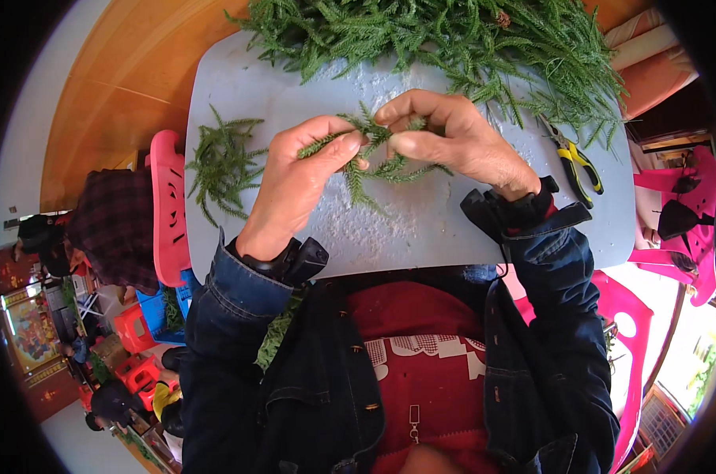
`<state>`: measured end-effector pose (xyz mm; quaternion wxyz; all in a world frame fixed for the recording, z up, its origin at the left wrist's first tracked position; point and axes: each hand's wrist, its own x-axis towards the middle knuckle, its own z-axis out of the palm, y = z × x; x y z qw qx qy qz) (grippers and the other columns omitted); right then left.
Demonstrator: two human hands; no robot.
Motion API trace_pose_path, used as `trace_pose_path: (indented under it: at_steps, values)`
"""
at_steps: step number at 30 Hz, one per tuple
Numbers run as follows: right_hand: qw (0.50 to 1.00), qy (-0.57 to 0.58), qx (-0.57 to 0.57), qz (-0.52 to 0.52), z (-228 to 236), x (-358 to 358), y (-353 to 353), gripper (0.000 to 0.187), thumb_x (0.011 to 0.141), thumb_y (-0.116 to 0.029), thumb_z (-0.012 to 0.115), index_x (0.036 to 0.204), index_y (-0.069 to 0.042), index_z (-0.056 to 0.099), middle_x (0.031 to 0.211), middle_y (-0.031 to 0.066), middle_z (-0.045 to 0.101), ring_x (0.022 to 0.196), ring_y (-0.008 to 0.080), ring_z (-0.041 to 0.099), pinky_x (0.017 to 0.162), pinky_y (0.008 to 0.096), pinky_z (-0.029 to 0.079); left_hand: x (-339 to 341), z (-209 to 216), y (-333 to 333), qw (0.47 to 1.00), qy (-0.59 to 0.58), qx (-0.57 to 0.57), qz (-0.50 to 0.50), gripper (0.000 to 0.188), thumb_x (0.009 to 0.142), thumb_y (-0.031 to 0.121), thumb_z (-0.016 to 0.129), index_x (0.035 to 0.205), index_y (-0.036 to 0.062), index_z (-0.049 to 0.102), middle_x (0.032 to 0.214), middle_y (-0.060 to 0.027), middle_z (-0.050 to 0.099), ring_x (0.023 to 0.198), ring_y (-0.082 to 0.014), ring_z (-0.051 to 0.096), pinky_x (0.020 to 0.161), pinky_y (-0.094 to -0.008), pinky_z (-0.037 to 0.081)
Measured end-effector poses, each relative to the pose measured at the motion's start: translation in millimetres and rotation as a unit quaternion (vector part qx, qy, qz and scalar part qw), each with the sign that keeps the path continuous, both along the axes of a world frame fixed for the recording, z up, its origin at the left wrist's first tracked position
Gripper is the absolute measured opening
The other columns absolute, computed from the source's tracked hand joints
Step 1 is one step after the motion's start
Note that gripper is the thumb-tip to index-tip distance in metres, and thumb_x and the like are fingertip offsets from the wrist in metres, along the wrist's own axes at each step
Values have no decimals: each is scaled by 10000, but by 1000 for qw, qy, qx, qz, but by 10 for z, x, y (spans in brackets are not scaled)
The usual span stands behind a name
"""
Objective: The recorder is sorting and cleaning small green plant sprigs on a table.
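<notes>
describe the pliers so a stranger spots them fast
On the pale table, find the big heap of green sprigs along the far edge. Near its right end, right of the right hand, lie the pliers: yellow-and-black handles, unlike the greenery around.

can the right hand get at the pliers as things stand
Probably yes: the yellow-and-black pliers lie with handles exposed and bare tabletop between them and the right hand, though that hand is busy with a conifer sprig.

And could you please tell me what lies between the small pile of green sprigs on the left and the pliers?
In the head view, the left hand and right hand, holding green sprigs, with white crumbs on the table.
</notes>
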<state>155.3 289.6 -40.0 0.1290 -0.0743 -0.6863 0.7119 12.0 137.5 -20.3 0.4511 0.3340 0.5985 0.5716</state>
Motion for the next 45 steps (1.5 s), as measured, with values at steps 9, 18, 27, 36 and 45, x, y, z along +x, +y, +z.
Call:
trace_pose_path:
  at_steps: [9,18,27,36,45]
  values:
    - [997,-68,41,7,-37,20,-19,223,813,-74,651,1003,2,563,833,1,580,703,57,534,623,214,450,68,56,-80,993,-98,-50,35,309,917,253,515,1026,-27,587,938,-103,618,792,-173,594,731,-269,434]
    - [998,-34,47,-11,-103,-1,-1,195,819,-61,636,989,7,570,820,0,584,712,48,532,639,206,448,-16,24,-72,985,-166,-26,33,556,908,494,439,997,-35,585,910,-95,600,829,-198,585,753,-319,470]
    - [999,-25,32,-21,-104,-11,14,180,816,-54,636,980,10,602,843,16,616,741,55,565,661,201,456,-80,-21,-133,979,-200,-6,49,586,906,507,431,1006,-57,555,933,-125,584,846,-225,574,776,-351,487]
    - [999,-33,36,-5,-100,40,45,214,843,-120,625,1019,-2,597,893,15,614,742,52,551,650,203,451,14,8,-149,971,-230,-7,56,458,916,395,489,990,-50,563,906,-90,589,815,-178,567,767,-333,489]
    - [993,59,95,-45,-137,35,101,344,912,-296,527,1138,-38,551,1007,27,613,749,71,516,631,210,427,-324,308,-423,990,-35,22,138,176,887,84,543,1008,-41,567,904,-65,598,788,-151,575,743,-304,488]
